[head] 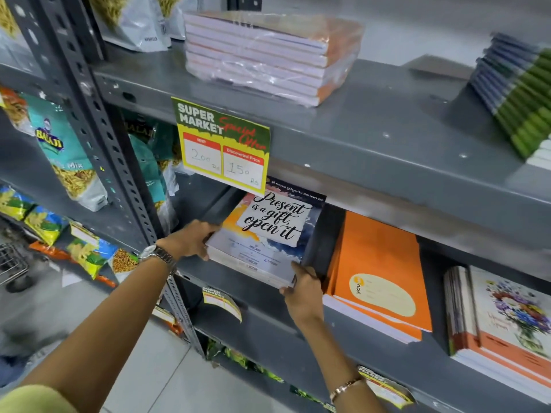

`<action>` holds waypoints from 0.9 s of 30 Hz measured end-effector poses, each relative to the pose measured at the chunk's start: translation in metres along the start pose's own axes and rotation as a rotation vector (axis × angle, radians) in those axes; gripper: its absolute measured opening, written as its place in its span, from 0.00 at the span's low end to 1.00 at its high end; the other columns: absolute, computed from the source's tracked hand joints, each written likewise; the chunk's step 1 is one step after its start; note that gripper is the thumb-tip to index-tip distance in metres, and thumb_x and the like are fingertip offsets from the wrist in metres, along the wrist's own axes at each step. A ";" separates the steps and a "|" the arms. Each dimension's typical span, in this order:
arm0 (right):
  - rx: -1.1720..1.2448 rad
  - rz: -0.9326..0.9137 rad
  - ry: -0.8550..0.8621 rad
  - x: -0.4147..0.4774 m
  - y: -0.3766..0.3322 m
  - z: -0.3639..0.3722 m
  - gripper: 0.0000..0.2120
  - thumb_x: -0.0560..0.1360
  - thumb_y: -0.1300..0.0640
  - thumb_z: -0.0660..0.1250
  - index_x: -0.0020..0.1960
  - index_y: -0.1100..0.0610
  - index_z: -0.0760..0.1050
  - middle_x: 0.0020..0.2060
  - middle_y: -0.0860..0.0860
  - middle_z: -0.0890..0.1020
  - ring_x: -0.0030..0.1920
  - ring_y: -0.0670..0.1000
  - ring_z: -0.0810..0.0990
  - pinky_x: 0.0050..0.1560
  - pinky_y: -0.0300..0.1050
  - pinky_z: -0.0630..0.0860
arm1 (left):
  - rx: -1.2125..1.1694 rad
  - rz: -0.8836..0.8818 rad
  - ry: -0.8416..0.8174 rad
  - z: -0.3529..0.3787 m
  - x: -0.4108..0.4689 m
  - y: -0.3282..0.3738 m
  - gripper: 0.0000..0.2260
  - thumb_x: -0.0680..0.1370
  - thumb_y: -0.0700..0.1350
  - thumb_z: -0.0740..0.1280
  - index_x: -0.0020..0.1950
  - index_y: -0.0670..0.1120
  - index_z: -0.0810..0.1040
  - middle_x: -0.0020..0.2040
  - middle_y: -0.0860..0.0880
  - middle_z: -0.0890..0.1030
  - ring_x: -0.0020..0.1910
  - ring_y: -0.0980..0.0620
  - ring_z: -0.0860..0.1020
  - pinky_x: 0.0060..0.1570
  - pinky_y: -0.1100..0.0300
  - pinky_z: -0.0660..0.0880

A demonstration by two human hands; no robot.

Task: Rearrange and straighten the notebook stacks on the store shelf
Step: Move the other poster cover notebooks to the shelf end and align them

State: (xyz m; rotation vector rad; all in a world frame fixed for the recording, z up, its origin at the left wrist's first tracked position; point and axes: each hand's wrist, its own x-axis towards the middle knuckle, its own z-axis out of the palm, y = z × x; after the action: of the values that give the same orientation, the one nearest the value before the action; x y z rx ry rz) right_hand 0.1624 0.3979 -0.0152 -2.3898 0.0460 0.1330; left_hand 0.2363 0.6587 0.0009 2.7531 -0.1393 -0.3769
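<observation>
Gripping the "Present is a gift" notebook stack (262, 242) at the middle shelf's (372, 347) left end, the left hand (193, 238) clasps its left edge, the right hand (301, 289) pinches the near corner. Likely heavy, stiff, glossy covers prone to sliding; opposite edges suit best.

On my left wrist I wear a metal wristwatch (155, 254) with a round pale face and a silvery link band. On my right wrist sits a slim bracelet (346, 387) in a rose-gold tone, with small flat links. Both my forearms are bare from the wrists back. At the bottom left corner a bit of my yellow-green sleeve (32, 400) shows, plain fabric with no print that I can make out. My left hand (190, 238) and right hand (304, 293) carry no rings I can see.
</observation>
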 end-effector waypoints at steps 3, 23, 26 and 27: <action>-0.023 -0.003 0.015 0.000 0.003 0.000 0.25 0.73 0.65 0.66 0.69 0.58 0.67 0.62 0.57 0.76 0.59 0.56 0.79 0.65 0.47 0.72 | 0.036 -0.013 -0.002 0.000 0.003 -0.002 0.38 0.61 0.34 0.76 0.69 0.44 0.68 0.62 0.40 0.78 0.61 0.43 0.76 0.63 0.50 0.72; 0.001 -0.047 0.009 0.003 0.011 -0.004 0.21 0.70 0.60 0.71 0.63 0.58 0.74 0.59 0.54 0.81 0.53 0.53 0.82 0.61 0.44 0.75 | -0.127 -0.092 0.054 0.002 -0.001 -0.002 0.33 0.62 0.29 0.74 0.66 0.41 0.71 0.55 0.39 0.82 0.53 0.44 0.81 0.56 0.53 0.77; 0.015 -0.041 -0.012 0.007 0.012 -0.006 0.21 0.69 0.60 0.73 0.61 0.59 0.76 0.58 0.56 0.82 0.52 0.53 0.83 0.61 0.45 0.76 | -0.094 -0.092 0.083 0.001 -0.004 0.001 0.27 0.62 0.30 0.75 0.59 0.41 0.77 0.51 0.39 0.83 0.50 0.43 0.82 0.53 0.54 0.78; 0.015 -0.042 -0.024 0.008 0.013 -0.007 0.21 0.68 0.60 0.73 0.61 0.60 0.76 0.57 0.56 0.82 0.52 0.53 0.83 0.61 0.46 0.76 | -0.081 -0.093 0.092 0.001 -0.005 0.002 0.25 0.62 0.31 0.75 0.58 0.41 0.78 0.50 0.39 0.84 0.49 0.43 0.82 0.52 0.54 0.78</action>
State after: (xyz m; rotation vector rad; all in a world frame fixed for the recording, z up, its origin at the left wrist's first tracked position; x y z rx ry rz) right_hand 0.1701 0.3840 -0.0197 -2.3723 -0.0145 0.1413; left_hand 0.2312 0.6568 0.0021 2.6969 0.0266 -0.2730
